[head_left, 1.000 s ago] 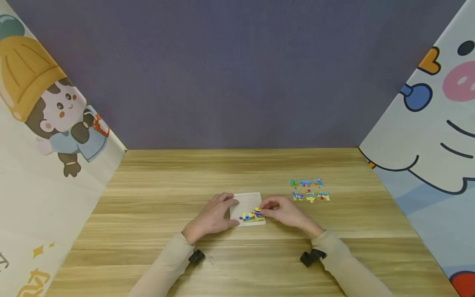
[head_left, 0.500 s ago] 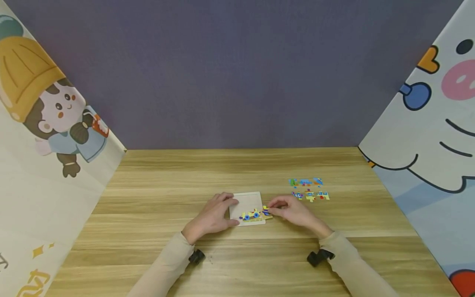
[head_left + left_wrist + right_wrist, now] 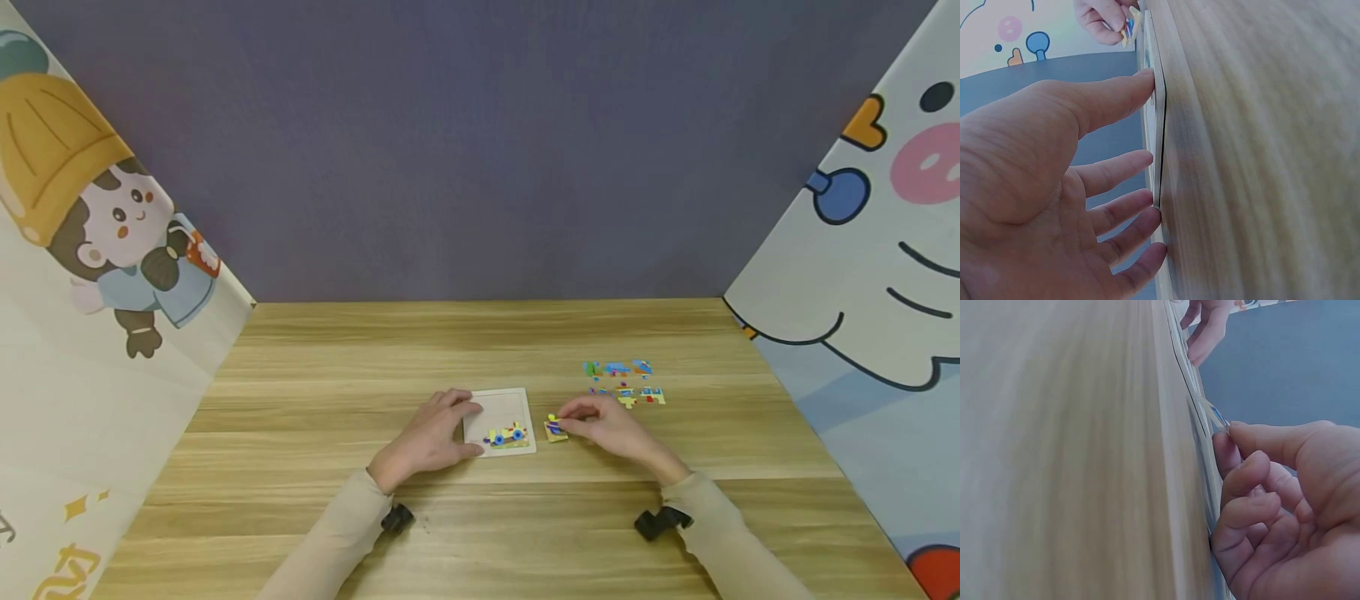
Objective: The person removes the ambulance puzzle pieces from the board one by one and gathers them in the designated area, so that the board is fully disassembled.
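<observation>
A shallow puzzle tray (image 3: 498, 408) with a pale bare board lies on the table, and joined puzzle pieces (image 3: 507, 436) showing a yellow vehicle with blue wheels sit along its front edge. My left hand (image 3: 431, 435) rests at the tray's left side, with thumb and fingers spread and lightly bent against its edge. Just right of the tray, my right hand (image 3: 600, 427) pinches a puzzle piece (image 3: 554, 429) with yellow and blue print between thumb and index finger. That piece is tilted and apart from the tray; in the right wrist view it shows edge-on.
Several loose puzzle pieces (image 3: 617, 367) lie in two rows on the wooden table (image 3: 360, 367), behind and to the right of the tray. My right hand partly hides the nearer row. A dark panel (image 3: 480, 150) stands at the table's back, with printed panels at both sides.
My right hand has drawn the pinched puzzle piece rightward, off the tray's right part and past its edge. My left hand and the tray stay where they were.
</observation>
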`<move>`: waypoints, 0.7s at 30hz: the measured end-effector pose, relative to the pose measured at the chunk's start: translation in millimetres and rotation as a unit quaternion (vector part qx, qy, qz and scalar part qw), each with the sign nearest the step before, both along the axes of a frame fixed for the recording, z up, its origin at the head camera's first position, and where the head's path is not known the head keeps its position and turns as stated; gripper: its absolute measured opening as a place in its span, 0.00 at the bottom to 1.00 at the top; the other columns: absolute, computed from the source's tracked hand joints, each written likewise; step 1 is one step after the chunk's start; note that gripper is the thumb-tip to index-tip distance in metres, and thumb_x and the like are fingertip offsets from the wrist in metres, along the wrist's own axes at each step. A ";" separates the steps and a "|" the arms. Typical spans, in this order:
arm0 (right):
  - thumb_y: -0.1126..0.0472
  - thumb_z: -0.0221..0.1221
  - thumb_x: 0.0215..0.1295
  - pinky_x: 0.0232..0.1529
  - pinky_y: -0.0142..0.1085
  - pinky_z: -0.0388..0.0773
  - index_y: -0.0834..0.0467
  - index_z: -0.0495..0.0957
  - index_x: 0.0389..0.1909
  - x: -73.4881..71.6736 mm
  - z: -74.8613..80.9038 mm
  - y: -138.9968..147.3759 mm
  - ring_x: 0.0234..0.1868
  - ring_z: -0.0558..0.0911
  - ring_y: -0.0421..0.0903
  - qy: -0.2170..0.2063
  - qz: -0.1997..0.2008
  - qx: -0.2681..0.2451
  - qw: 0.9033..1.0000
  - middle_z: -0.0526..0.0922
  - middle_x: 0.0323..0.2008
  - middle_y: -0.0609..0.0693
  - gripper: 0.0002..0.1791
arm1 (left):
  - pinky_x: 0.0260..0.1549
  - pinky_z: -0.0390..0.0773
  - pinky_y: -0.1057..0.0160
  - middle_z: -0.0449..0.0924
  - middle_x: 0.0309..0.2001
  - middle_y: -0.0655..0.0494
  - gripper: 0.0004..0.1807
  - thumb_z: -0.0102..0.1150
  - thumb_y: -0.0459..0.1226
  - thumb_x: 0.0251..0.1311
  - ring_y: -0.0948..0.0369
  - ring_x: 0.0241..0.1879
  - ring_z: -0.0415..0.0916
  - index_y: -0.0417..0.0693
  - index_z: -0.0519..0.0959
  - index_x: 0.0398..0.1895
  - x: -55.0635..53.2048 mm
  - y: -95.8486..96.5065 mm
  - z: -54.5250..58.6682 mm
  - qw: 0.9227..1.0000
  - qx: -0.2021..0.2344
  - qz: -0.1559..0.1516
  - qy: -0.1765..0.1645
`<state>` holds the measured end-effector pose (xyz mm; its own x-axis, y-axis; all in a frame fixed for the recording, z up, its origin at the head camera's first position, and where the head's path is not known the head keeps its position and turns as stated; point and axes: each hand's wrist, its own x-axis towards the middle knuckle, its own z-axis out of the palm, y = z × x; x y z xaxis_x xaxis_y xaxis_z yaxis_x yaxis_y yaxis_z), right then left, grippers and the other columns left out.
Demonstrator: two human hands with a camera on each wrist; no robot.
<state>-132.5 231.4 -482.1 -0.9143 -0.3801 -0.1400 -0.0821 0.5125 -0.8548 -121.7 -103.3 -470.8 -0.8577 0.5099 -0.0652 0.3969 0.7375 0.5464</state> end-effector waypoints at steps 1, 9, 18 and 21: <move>0.57 0.68 0.72 0.28 0.31 0.79 0.58 0.87 0.48 0.0 -0.1 1.9 0.30 0.81 0.41 0.000 -0.002 0.001 1.000 0.89 0.43 0.54 0.11 | 0.75 0.65 0.34 0.69 0.76 0.42 0.34 0.75 0.47 0.63 0.41 0.75 0.65 0.45 0.78 0.70 0.2 -0.1 0.0 1.000 0.000 0.000 0.000; 0.57 0.68 0.72 0.30 0.31 0.80 0.58 0.87 0.49 0.6 0.4 13.0 0.35 0.82 0.41 -0.004 -0.023 0.014 1.000 0.90 0.44 0.53 0.11 | 0.76 0.65 0.35 0.69 0.76 0.42 0.34 0.74 0.46 0.64 0.41 0.75 0.65 0.45 0.78 0.70 0.2 -0.4 0.7 1.000 -0.003 0.000 0.001; 0.58 0.68 0.71 0.29 0.31 0.80 0.59 0.87 0.49 1.8 1.1 25.4 0.34 0.82 0.40 0.001 -0.036 0.021 0.999 0.90 0.43 0.53 0.11 | 0.77 0.63 0.34 0.68 0.77 0.42 0.35 0.74 0.47 0.64 0.41 0.76 0.64 0.45 0.77 0.71 0.9 -0.7 0.7 1.000 -0.008 -0.002 0.000; 0.58 0.68 0.72 0.29 0.31 0.79 0.60 0.87 0.50 1.9 1.4 30.0 0.33 0.81 0.40 0.003 -0.034 0.016 0.999 0.90 0.43 0.54 0.12 | 0.76 0.64 0.34 0.68 0.77 0.42 0.34 0.74 0.47 0.64 0.41 0.76 0.64 0.45 0.77 0.71 1.1 -0.7 -0.1 1.000 -0.006 -0.002 0.000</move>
<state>-130.6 261.4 -480.7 -0.9387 -0.3125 -0.1455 -0.0509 0.5433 -0.8380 -120.6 -104.1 -470.8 -0.8558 0.5122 -0.0723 0.3992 0.7429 0.5374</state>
